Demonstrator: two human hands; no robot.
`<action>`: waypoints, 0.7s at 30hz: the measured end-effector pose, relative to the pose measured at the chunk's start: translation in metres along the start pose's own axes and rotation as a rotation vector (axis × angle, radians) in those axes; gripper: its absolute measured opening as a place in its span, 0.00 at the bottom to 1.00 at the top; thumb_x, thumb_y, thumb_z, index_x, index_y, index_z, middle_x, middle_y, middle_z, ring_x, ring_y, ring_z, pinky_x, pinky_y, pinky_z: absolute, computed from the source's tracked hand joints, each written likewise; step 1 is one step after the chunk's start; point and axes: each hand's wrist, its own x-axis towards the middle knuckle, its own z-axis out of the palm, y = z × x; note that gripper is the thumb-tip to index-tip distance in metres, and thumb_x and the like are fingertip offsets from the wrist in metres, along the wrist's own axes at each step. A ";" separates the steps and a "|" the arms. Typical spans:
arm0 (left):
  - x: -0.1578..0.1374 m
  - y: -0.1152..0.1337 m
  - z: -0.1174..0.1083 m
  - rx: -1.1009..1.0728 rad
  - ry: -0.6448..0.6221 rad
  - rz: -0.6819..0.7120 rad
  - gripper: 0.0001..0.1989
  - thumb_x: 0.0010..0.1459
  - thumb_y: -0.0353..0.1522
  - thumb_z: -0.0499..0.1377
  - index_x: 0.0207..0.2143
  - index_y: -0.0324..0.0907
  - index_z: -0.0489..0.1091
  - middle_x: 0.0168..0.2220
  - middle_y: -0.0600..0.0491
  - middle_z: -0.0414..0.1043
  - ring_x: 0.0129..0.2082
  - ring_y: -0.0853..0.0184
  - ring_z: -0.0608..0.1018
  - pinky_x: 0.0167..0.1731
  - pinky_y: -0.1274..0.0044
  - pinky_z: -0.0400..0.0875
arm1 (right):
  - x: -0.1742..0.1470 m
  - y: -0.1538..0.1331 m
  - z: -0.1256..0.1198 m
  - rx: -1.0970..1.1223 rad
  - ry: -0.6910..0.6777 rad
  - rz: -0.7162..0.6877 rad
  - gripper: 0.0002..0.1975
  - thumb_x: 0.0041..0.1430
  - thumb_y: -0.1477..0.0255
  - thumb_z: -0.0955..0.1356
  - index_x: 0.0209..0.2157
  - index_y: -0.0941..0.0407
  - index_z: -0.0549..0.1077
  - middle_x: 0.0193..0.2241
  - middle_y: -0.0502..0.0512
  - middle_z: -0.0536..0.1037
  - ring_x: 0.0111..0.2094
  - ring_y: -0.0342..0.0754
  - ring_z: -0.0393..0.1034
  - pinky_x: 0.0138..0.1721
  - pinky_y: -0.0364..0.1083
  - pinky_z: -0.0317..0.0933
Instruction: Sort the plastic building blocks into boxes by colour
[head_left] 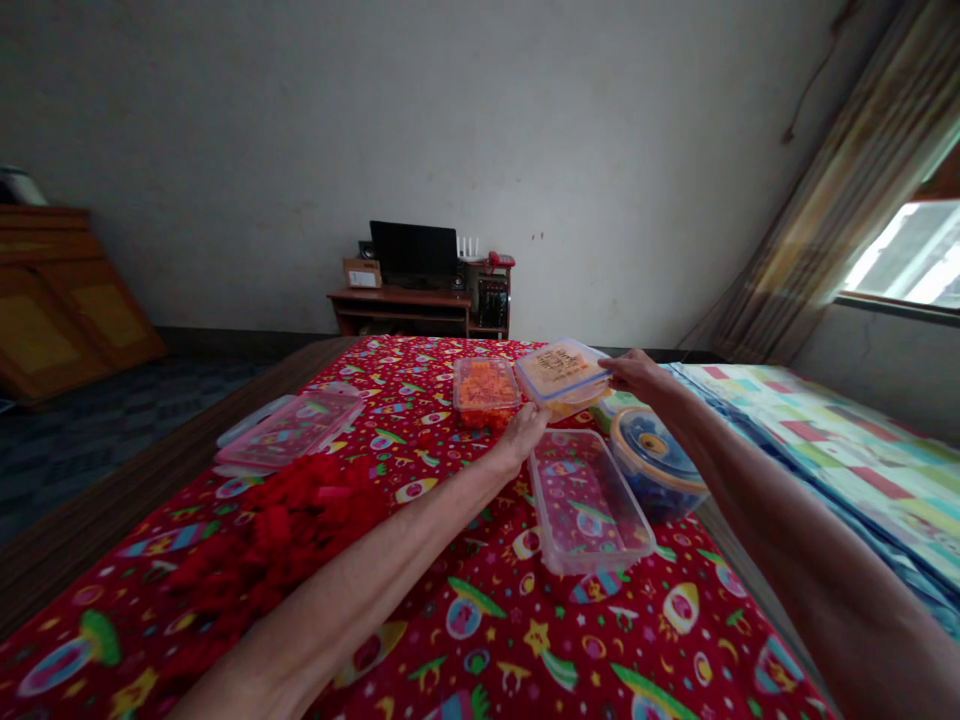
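red patterned cloth point(480, 620) over a table — desk point(409, 305) at the far wall.

Red cloth point(487, 620) with multicoloured rocket pattern under the hands, orange pieces in clear box point(486, 392) beyond left hand point(525, 430), blue-lidded tub point(654, 462) below right hand point(637, 378).

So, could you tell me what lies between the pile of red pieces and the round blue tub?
In the head view, an empty clear rectangular container lies between the red pile and the blue tub.

Red bricks point(300, 520), round blue tub point(656, 462)
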 end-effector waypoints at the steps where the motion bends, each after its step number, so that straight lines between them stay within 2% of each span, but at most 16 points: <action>1: -0.003 0.004 0.000 0.024 0.025 0.015 0.06 0.52 0.33 0.59 0.33 0.42 0.68 0.41 0.49 0.75 0.48 0.57 0.72 0.50 0.69 0.62 | -0.004 0.001 -0.002 0.005 0.001 -0.004 0.17 0.53 0.75 0.69 0.16 0.57 0.60 0.11 0.44 0.58 0.15 0.36 0.54 0.18 0.37 0.56; 4: -0.015 0.015 -0.002 0.123 0.090 0.099 0.06 0.54 0.32 0.57 0.35 0.43 0.67 0.43 0.48 0.74 0.49 0.57 0.72 0.52 0.70 0.61 | -0.019 0.005 -0.006 0.076 0.002 -0.039 0.16 0.54 0.74 0.68 0.16 0.58 0.61 0.11 0.45 0.59 0.16 0.36 0.55 0.20 0.36 0.58; 7: -0.033 0.024 -0.007 0.164 0.082 0.217 0.09 0.55 0.32 0.57 0.40 0.43 0.66 0.47 0.46 0.73 0.52 0.57 0.72 0.53 0.71 0.62 | -0.041 0.003 -0.010 0.194 0.001 -0.087 0.14 0.55 0.74 0.68 0.18 0.59 0.64 0.13 0.46 0.61 0.17 0.36 0.56 0.22 0.36 0.60; 12: -0.096 0.037 -0.028 0.143 0.006 0.366 0.15 0.55 0.34 0.57 0.46 0.43 0.64 0.53 0.46 0.70 0.55 0.58 0.70 0.56 0.71 0.61 | -0.101 -0.006 -0.008 0.267 -0.065 -0.215 0.13 0.52 0.65 0.70 0.23 0.58 0.67 0.19 0.49 0.68 0.21 0.39 0.63 0.27 0.40 0.64; 16: -0.171 0.050 -0.046 0.105 0.032 0.303 0.17 0.57 0.37 0.55 0.49 0.45 0.63 0.55 0.48 0.69 0.57 0.61 0.69 0.57 0.73 0.62 | -0.160 -0.005 0.004 0.307 -0.159 -0.300 0.19 0.45 0.56 0.72 0.27 0.57 0.67 0.22 0.51 0.71 0.23 0.42 0.66 0.25 0.42 0.64; 21: -0.246 0.054 -0.065 0.104 0.138 0.152 0.19 0.56 0.42 0.55 0.47 0.41 0.66 0.51 0.46 0.73 0.56 0.56 0.70 0.56 0.67 0.63 | -0.224 0.011 0.027 0.299 -0.201 -0.285 0.23 0.45 0.52 0.71 0.33 0.56 0.66 0.26 0.51 0.72 0.23 0.42 0.67 0.24 0.43 0.63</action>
